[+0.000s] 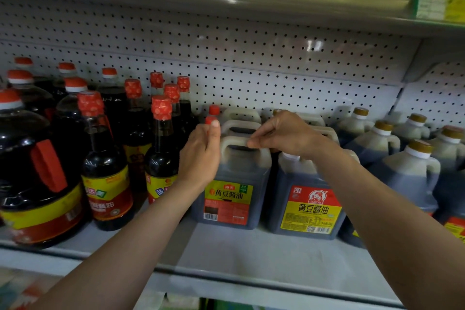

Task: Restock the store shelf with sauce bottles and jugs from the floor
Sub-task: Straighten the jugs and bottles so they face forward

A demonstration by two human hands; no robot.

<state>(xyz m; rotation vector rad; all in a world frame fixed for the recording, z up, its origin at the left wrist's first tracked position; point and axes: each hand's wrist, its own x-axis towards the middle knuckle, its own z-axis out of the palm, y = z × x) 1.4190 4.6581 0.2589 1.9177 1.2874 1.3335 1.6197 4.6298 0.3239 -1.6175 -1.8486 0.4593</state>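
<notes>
Gripping: my left hand point(201, 156) curls round the red cap point(210, 120) of the dark square plastic jug point(231, 184).
Handle point(241, 142): my right hand point(284, 133) pinches it.

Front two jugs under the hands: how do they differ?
Cap: the left jug has a red one; the right jug has a white neck, its cap hidden.
Label: left jug's is yellow over red with green; right jug's is red over yellow with a round logo.
Contact: left hand and right hand touch only the left jug.
Both hold dark sauce.

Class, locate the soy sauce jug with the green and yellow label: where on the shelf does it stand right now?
In the head view, the green-labelled jug stands mid-shelf at the front, between the tall red-capped bottle and the red-and-yellow-labelled jug, both hands at its top.
</notes>
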